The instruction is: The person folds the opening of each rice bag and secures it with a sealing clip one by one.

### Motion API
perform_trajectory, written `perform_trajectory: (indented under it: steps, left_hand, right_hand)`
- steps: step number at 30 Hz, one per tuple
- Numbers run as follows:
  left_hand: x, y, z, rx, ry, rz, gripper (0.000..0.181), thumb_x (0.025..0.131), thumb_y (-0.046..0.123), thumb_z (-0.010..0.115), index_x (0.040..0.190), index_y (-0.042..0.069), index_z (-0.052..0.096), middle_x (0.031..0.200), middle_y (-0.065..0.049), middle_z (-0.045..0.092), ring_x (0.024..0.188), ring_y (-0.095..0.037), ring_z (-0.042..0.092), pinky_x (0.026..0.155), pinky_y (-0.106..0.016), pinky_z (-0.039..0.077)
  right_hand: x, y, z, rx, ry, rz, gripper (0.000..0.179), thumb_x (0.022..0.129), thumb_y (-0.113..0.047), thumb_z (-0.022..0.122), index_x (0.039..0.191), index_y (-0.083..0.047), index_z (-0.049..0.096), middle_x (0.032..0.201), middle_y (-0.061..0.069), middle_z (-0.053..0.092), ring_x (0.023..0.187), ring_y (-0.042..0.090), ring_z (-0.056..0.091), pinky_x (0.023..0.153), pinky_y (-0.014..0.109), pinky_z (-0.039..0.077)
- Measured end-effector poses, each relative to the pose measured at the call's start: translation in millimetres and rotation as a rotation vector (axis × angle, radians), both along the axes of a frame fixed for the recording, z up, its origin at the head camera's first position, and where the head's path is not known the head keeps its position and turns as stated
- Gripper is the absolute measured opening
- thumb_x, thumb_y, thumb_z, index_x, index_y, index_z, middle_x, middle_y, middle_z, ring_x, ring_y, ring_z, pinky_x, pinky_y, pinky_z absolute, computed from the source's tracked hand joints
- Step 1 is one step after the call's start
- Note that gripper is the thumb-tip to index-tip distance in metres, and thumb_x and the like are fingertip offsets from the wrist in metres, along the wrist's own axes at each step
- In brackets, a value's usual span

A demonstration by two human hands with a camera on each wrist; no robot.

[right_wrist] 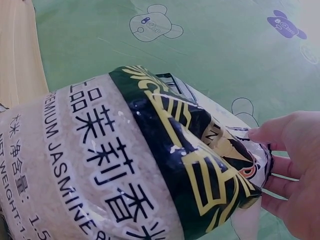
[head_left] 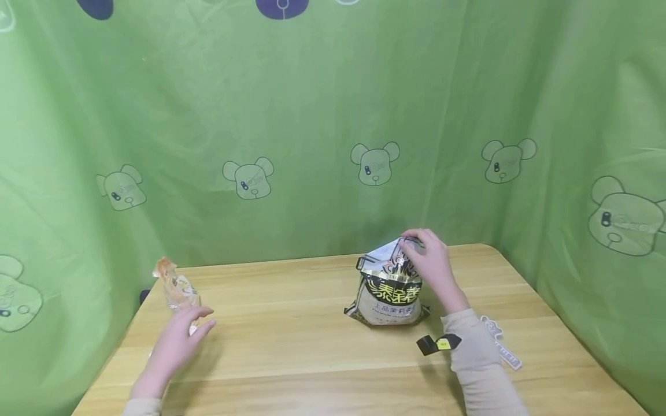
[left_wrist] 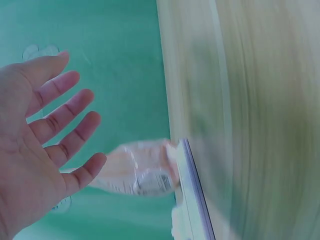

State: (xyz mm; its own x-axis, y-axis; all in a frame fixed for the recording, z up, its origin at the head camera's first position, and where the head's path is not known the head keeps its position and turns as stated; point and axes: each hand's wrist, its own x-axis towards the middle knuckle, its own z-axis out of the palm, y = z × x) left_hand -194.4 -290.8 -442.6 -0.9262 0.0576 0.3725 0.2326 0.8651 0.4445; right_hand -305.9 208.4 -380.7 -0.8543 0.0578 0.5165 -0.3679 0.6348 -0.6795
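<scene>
A bag of jasmine rice (head_left: 390, 309) stands upright on the wooden table, its dark label and loose top facing me. My right hand (head_left: 433, 264) pinches that top at its right corner. In the right wrist view the thumb of this hand (right_wrist: 295, 165) lies on the near side of the bag (right_wrist: 90, 160), the fingers behind it. Empty, with fingers spread and slightly bent, my left hand (left_wrist: 55, 125) hovers near a clear, orange-printed plastic packet (left_wrist: 137, 167). In the head view the left hand (head_left: 174, 341) partly hides this packet (head_left: 179, 292).
Beside the packet is a flat, white-and-purple-edged object (left_wrist: 192, 190), mostly hidden in the head view. A grey-and-white flat cutout (head_left: 507, 352) lies right of my right forearm. Green curtain (head_left: 312, 115) with bear prints surrounds the wooden table (head_left: 281, 335).
</scene>
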Motion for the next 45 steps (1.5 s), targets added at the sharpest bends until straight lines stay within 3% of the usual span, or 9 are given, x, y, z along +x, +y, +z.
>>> perform_trajectory:
  steps: [5,15,22,26,34,45]
  left_hand:
    - [4.3,-16.7,0.8,0.023,-0.03,0.027,0.035,0.086,0.031,0.058,0.112,0.008,0.057,0.113,-0.016,0.059,0.103,-0.033,0.054,0.086,-0.056,0.041]
    - [9.6,-41.5,-0.9,0.053,-0.027,0.062,0.035,0.084,0.027,0.061,0.112,0.007,0.059,0.112,-0.02,0.059,0.104,-0.037,0.052,0.086,-0.055,0.039]
    - [12.5,-60.4,-8.8,0.126,-0.184,0.096,0.048,0.086,0.041,0.055,0.123,0.011,0.051,0.128,-0.022,0.047,0.118,-0.042,0.04,0.091,-0.061,0.031]
    - [13.5,-70.7,-12.7,0.109,-0.265,0.115,0.058,0.086,0.045,0.053,0.129,0.008,0.045,0.133,-0.026,0.041,0.12,-0.047,0.035,0.091,-0.065,0.029]
    - [15.7,-82.8,-18.0,0.042,-0.347,0.097,0.062,0.081,0.024,0.062,0.131,-0.002,0.036,0.129,-0.036,0.036,0.113,-0.054,0.036,0.089,-0.068,0.03]
    - [16.2,-89.8,-27.9,0.037,-0.438,0.097,0.072,0.076,0.021,0.067,0.13,-0.011,0.032,0.123,-0.039,0.04,0.102,-0.049,0.049,0.081,-0.058,0.043]
  right_hand:
    - [0.0,-1,-1.3,-0.003,0.007,0.005,0.026,0.082,-0.024,0.064,0.104,-0.01,0.06,0.109,0.01,0.058,0.105,0.027,0.053,0.094,0.05,0.043]
    - [0.0,-1,-0.8,-0.003,0.005,-0.002,0.027,0.082,-0.027,0.064,0.104,-0.012,0.06,0.109,0.009,0.058,0.105,0.026,0.053,0.094,0.05,0.043]
    - [-0.6,0,-1.3,-0.006,-0.001,0.001,0.027,0.082,-0.027,0.064,0.104,-0.012,0.06,0.11,0.008,0.058,0.105,0.026,0.052,0.094,0.05,0.042]
    - [-0.7,0,-0.9,0.0,0.01,0.001,0.027,0.082,-0.026,0.064,0.104,-0.011,0.06,0.109,0.009,0.058,0.104,0.026,0.053,0.093,0.05,0.042]
    - [-0.3,1,-0.6,0.002,0.007,-0.001,0.027,0.082,-0.025,0.063,0.104,-0.011,0.06,0.109,0.009,0.058,0.104,0.026,0.053,0.092,0.05,0.043]
    - [-1.4,1,-3.0,0.006,0.008,-0.005,0.028,0.082,-0.027,0.063,0.105,-0.011,0.06,0.11,0.009,0.058,0.104,0.027,0.053,0.093,0.052,0.042]
